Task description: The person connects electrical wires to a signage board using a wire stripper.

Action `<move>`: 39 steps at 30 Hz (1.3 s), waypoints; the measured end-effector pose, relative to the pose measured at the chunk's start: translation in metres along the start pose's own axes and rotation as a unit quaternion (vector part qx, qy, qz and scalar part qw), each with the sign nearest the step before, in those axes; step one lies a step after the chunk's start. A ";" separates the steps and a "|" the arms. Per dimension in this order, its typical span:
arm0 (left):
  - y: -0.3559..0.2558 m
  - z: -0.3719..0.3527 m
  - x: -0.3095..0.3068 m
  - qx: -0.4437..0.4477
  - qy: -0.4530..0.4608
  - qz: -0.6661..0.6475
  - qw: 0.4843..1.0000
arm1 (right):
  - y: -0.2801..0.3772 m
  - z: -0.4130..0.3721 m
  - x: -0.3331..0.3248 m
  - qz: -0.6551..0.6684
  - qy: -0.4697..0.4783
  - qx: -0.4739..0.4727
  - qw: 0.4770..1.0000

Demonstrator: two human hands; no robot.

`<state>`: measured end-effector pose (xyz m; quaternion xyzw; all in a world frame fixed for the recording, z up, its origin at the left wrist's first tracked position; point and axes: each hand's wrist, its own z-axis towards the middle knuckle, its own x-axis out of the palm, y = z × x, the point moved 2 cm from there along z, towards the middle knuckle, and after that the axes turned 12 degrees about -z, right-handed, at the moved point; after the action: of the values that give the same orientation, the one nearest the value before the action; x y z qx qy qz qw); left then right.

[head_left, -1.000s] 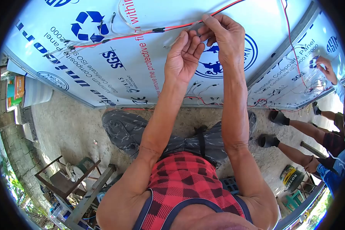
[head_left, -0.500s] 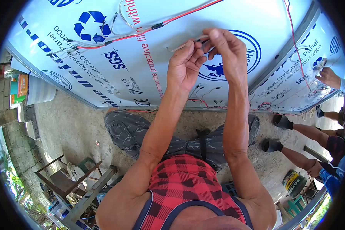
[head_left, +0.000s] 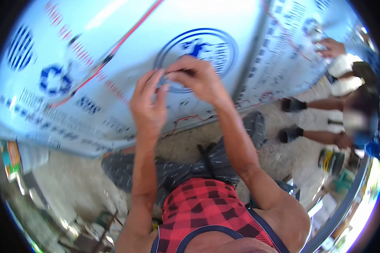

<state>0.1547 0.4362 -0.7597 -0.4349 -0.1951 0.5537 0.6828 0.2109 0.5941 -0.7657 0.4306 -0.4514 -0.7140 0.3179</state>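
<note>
My left hand (head_left: pixel 150 99) and my right hand (head_left: pixel 196 78) meet over the printed panel (head_left: pixel 126 17), their fingertips pinched together. Between them is a small pale piece (head_left: pixel 164 80), blurred and mostly covered by the fingers; half a second ago it showed as a thin whitish, wire-like strip. Both hands are closed on it. Behind them lies the round blue unicorn logo (head_left: pixel 230 55). A red wire (head_left: pixel 135 26) with a dark joint runs slantwise over the panel, left of my hands, and another red wire (head_left: pixel 194 117) lies along the near edge.
A second panel (head_left: pixel 278 55) adjoins at the right, where another person's hand (head_left: pixel 331 47) reaches to it. That person's dark shoes (head_left: pixel 291 135) are on the concrete floor (head_left: pixel 71 177). A dark bucket (head_left: pixel 330 161) and a green stool (head_left: pixel 345 180) stand at lower right.
The whole view has swung and blurred, with the panel now slanted. My hands have drawn closer together, and the strip between them is now mostly hidden.
</note>
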 end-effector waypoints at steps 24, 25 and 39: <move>0.017 0.031 -0.025 -0.168 0.045 -0.215 0.961 | 0.002 -0.005 0.030 0.192 -0.065 0.063 0.977; 0.018 0.031 -0.025 -0.164 0.043 -0.219 0.961 | 0.002 -0.004 0.033 0.194 -0.062 0.063 0.977; 0.019 0.031 -0.020 -0.172 -0.043 -0.200 0.964 | 0.009 0.006 0.049 0.210 -0.093 0.061 0.971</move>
<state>0.1140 0.4301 -0.7539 -0.4735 -0.3993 0.3818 0.6860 0.1851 0.5518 -0.7725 0.2764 -0.6021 -0.6395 0.3899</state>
